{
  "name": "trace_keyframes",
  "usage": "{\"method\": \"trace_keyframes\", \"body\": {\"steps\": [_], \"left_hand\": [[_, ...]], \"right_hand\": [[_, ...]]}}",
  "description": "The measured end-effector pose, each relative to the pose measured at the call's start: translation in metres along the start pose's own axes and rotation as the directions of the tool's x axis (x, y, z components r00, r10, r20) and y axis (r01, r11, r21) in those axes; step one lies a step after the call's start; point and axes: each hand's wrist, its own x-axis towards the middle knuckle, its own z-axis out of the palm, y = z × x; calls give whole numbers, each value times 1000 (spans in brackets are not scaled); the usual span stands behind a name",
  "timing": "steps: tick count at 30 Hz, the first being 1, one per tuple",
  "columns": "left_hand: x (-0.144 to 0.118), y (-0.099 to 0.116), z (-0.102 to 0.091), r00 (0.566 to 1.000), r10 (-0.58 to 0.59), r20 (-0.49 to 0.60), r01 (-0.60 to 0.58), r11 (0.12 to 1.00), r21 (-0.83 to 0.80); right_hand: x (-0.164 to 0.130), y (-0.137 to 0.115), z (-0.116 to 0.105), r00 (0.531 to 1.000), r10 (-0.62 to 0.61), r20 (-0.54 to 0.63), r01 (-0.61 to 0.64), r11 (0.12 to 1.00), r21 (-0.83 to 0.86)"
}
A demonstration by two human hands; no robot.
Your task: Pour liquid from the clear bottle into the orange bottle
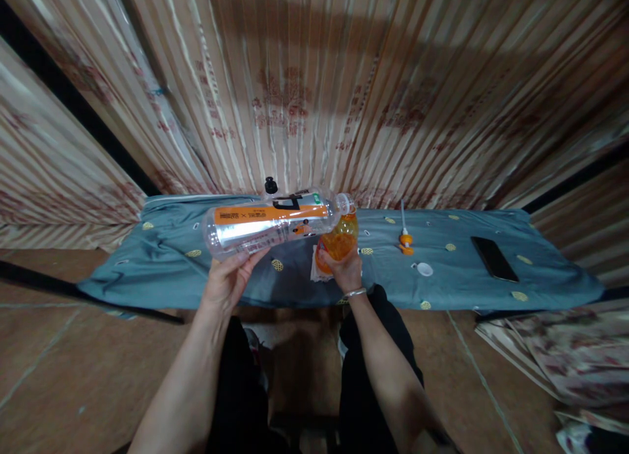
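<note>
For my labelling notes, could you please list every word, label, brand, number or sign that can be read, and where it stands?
"×": on the clear bottle, between characters too blurred to read surely.
Large black mark, same bottle: not surely readable.
Orange bottle: nothing readable on its visible part.
Curtain: printed characters, too small and blurred.

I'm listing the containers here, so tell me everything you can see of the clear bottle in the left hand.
The clear bottle looks like plastic, with an orange and silver label bearing dark printing. Tipped onto its side above the patterned cloth, it is held near its base by the left hand. Its neck points right, toward the orange bottle's mouth; whether they touch is unclear.
</note>
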Motion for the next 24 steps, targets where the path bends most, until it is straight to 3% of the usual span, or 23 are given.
{"method": "trace_keyframes", "body": {"steps": [11,24], "left_hand": [[1,-2,-1,1000,12,6,-12,1000,1],[1,-1,2,1000,5,-12,-6,1000,-24]], "right_hand": [[2,12,5,999,-41,-29,42,999,26],[2,10,4,999,-21,-34,21,1000,11]]}}
